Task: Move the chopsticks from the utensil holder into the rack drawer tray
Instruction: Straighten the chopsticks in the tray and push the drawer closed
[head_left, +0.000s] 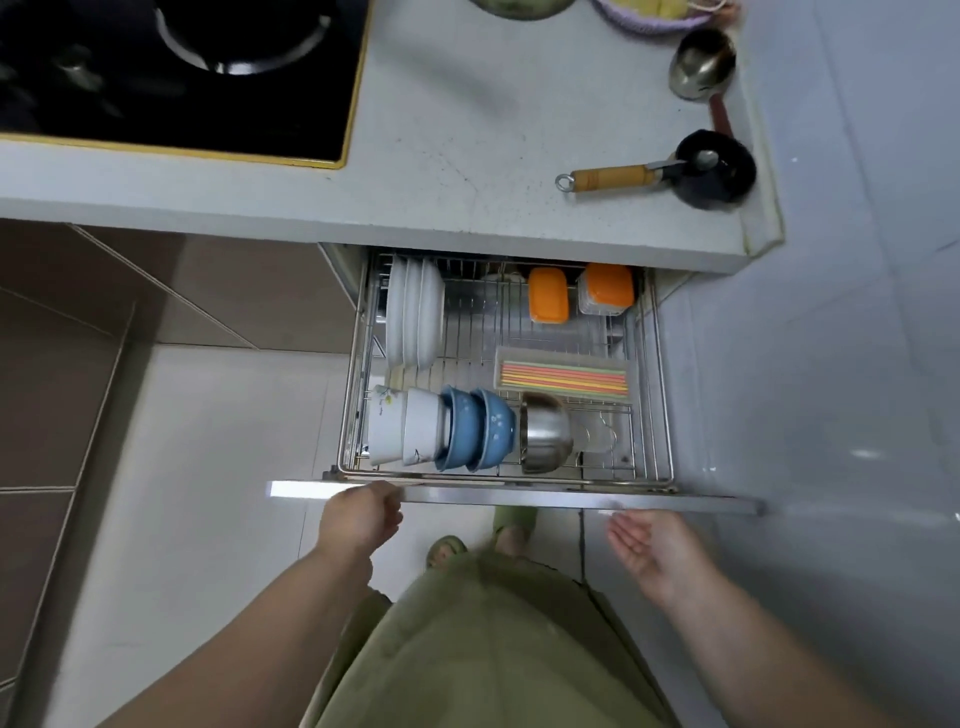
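Left hand (361, 514) grip clenched on rack drawer (498, 493) front edge | right hand (657, 548) released, palm up, just before drawer | chopsticks (563, 378) lying in drawer's tray (563, 358)

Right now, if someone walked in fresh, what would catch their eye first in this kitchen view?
Probably the open wire rack drawer under the counter, with the bright striped chopsticks lying in a tray on its right side and two orange-lidded containers behind them. In front stand blue bowls on edge. The left hand rests at the drawer's front edge; the right hand is open and empty beside it.
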